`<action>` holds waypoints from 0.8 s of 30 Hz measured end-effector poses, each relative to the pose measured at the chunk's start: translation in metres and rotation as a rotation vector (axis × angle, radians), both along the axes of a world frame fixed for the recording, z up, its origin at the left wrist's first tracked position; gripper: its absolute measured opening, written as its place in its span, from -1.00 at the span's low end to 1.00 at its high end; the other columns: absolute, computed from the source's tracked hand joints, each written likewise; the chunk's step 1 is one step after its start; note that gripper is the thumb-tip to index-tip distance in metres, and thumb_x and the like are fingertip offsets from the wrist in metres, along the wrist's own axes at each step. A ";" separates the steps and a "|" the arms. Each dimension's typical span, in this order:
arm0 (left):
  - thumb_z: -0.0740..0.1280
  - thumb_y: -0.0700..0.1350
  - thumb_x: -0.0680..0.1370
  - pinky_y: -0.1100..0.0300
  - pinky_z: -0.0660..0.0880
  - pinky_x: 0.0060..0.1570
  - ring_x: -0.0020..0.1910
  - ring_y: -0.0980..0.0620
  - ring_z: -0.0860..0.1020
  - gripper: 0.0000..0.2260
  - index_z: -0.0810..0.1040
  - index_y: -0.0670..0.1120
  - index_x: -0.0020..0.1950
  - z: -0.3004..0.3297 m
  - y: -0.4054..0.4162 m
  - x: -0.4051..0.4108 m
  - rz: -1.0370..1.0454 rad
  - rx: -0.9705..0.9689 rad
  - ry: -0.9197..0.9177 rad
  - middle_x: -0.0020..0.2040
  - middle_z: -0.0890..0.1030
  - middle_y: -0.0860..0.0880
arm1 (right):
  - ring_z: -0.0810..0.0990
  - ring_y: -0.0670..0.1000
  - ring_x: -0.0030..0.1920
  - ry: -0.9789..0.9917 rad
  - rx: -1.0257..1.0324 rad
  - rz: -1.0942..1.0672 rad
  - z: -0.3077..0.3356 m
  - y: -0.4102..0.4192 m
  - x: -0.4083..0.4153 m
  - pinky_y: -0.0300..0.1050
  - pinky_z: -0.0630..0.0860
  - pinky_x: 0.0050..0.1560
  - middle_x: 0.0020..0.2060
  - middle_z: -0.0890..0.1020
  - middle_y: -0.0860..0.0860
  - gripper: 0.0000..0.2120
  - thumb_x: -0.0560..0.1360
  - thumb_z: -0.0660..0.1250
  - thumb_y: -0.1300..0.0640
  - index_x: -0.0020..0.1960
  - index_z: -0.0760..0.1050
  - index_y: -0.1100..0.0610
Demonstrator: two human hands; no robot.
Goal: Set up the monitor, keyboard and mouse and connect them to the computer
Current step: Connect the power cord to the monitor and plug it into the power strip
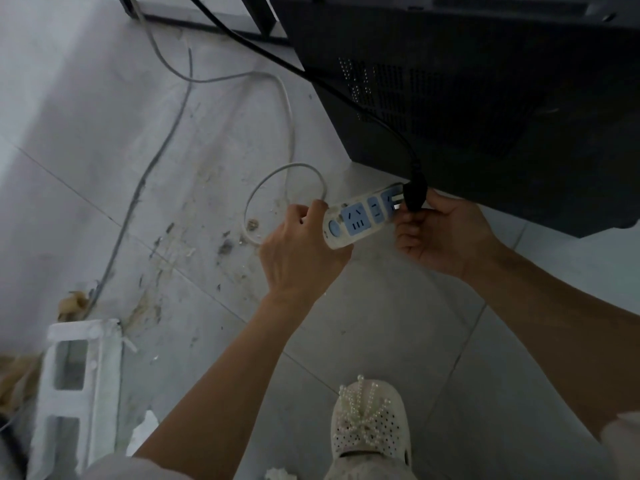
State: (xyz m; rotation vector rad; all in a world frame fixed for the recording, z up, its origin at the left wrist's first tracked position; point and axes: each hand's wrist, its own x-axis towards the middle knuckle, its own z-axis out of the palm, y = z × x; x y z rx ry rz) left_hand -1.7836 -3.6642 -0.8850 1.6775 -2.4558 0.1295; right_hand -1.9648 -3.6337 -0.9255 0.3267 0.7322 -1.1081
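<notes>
My left hand (299, 254) grips the near end of a white power strip (360, 216) with blue sockets, held above the floor. My right hand (443, 233) pinches a black plug (415, 195) at the strip's far socket; its metal prongs still show between plug and socket. A black cable (311, 76) runs from the plug up and away to the left. The black computer case (467, 81) stands on the floor right behind the strip.
The strip's white cord (287, 133) loops over the dirty tiled floor (194, 202), beside a thin grey cable (138, 188). A white foam block (79, 382) lies at the lower left. My pearl-trimmed shoe (370, 420) stands at the bottom. A dark desk frame (256, 15) crosses the top.
</notes>
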 end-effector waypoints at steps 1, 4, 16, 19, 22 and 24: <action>0.56 0.12 0.19 0.32 0.24 -0.48 -0.49 0.01 0.50 -0.56 0.58 -0.09 -0.08 0.000 0.000 0.000 0.000 -0.004 0.003 -0.25 0.59 -0.06 | 0.29 -0.09 -0.48 0.002 0.003 -0.008 0.000 -0.001 0.000 -0.27 0.20 -0.48 -0.42 0.41 0.02 -0.66 0.58 0.11 -0.03 -0.19 0.44 0.20; 0.56 0.13 0.20 0.31 0.28 -0.48 -0.48 0.00 0.50 -0.56 0.57 -0.09 -0.08 -0.001 0.000 0.000 0.013 -0.006 0.010 -0.24 0.59 -0.06 | 0.30 -0.09 -0.49 0.010 0.015 -0.027 0.002 -0.002 0.000 -0.29 0.22 -0.47 -0.44 0.41 0.02 -0.66 0.58 0.10 -0.02 -0.19 0.43 0.20; 0.58 0.09 0.14 0.30 0.23 -0.45 -0.47 -0.01 0.50 -0.55 0.55 -0.10 -0.12 -0.001 0.002 -0.001 0.074 -0.027 0.038 -0.27 0.58 -0.06 | 0.32 -0.07 -0.45 0.102 0.000 0.038 0.004 -0.003 0.008 -0.24 0.21 -0.40 -0.40 0.40 0.01 -0.65 0.60 0.08 -0.02 -0.15 0.45 0.20; 0.59 0.08 0.14 0.30 0.22 -0.44 -0.45 -0.01 0.51 -0.54 0.55 -0.10 -0.10 -0.001 0.004 0.001 0.071 -0.034 0.046 -0.27 0.57 -0.07 | 0.33 -0.07 -0.46 0.139 0.019 0.069 0.006 -0.005 0.008 -0.23 0.20 -0.39 -0.41 0.40 0.01 -0.64 0.60 0.08 -0.04 -0.15 0.46 0.20; 0.59 0.09 0.14 0.30 0.22 -0.44 -0.45 0.00 0.50 -0.54 0.56 -0.10 -0.11 -0.002 0.005 -0.001 0.080 -0.029 0.034 -0.26 0.57 -0.07 | 0.33 -0.07 -0.49 0.189 0.035 0.080 0.007 -0.007 0.012 -0.23 0.20 -0.41 -0.43 0.40 0.01 -0.61 0.61 0.07 -0.06 -0.15 0.46 0.20; 0.58 0.09 0.15 0.30 0.22 -0.45 -0.46 0.01 0.49 -0.56 0.56 -0.10 -0.12 -0.002 0.005 -0.002 0.073 -0.040 0.024 -0.26 0.57 -0.06 | 0.28 -0.07 -0.45 0.252 0.043 0.076 0.006 -0.008 0.016 -0.22 0.15 -0.38 -0.42 0.37 0.00 -0.59 0.63 0.03 -0.07 -0.18 0.45 0.19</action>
